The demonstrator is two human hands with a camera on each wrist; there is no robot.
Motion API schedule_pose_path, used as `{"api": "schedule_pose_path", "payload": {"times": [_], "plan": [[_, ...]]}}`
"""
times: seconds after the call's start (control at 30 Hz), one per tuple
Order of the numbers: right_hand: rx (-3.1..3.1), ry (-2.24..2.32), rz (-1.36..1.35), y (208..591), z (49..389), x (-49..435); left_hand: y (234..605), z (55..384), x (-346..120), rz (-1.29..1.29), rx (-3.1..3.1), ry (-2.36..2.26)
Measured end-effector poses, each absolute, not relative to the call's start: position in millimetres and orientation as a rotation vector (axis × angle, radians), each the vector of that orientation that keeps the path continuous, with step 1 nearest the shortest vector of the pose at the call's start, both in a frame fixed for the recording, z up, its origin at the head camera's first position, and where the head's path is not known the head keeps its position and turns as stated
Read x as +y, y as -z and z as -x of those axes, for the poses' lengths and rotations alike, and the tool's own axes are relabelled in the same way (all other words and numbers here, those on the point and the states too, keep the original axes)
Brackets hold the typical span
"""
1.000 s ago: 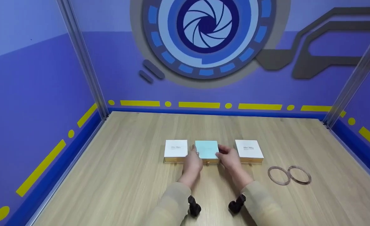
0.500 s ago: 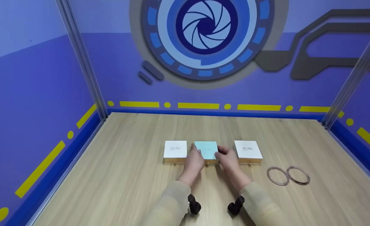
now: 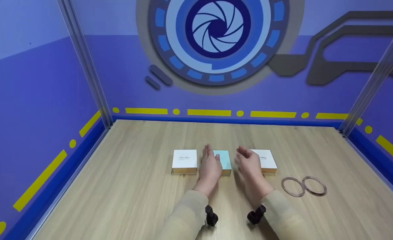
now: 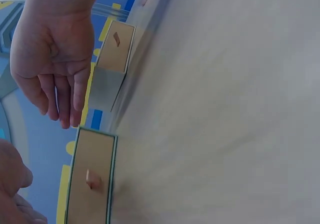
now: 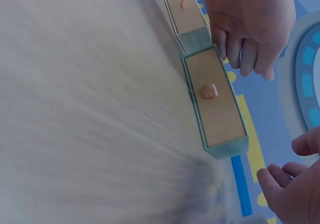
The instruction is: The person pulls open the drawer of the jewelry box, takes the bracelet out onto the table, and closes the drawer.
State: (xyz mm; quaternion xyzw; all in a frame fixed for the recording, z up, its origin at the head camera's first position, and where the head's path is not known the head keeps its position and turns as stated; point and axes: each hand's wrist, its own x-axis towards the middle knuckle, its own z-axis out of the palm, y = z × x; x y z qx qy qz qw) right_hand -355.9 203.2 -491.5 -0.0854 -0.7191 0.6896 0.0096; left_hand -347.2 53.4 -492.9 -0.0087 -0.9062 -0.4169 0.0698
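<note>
A small light-teal drawer box (image 3: 225, 161) stands between my hands. Its tan front (image 5: 220, 104) bears a little pull tab and sits flush within the frame. My left hand (image 3: 211, 167) has its fingers straight and overlaps the box's left part in the head view. To the right of the box, my right hand (image 3: 250, 164) is apart from it, fingers loosely bent and holding nothing. White drawer boxes flank the teal one: one (image 3: 184, 159) at the left and another (image 3: 266, 160) at the right, partly hidden behind my right hand.
Two thin brownish rings (image 3: 293, 186), like bangles, lie side by side on the wooden table (image 3: 133, 186) at right front. Blue printed walls (image 3: 123, 76) enclose the table at the back and sides.
Both hands have let go of the teal box. The right hand has drawn off to the right; the left has straightened its fingers and lies over the box in view.
</note>
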Motion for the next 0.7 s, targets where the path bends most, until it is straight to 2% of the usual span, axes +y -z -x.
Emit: {"api": "schedule_pose_path", "payload": {"times": [0.27, 0.47, 0.7], "plan": [[-2.248, -1.923, 0.261, 483.2, 358.3, 237.3, 483.9, 347.0, 82.9, 0.113, -2.662, 1.444], [-2.284, -1.750, 0.360, 485.4, 357.6, 270.2, 482.3, 347.6, 111.0, 0.119, -2.573, 1.671], [-2.356, -1.665, 0.488, 492.3, 361.9, 294.9, 482.9, 345.6, 133.0, 0.178, -2.614, 1.714]]}}
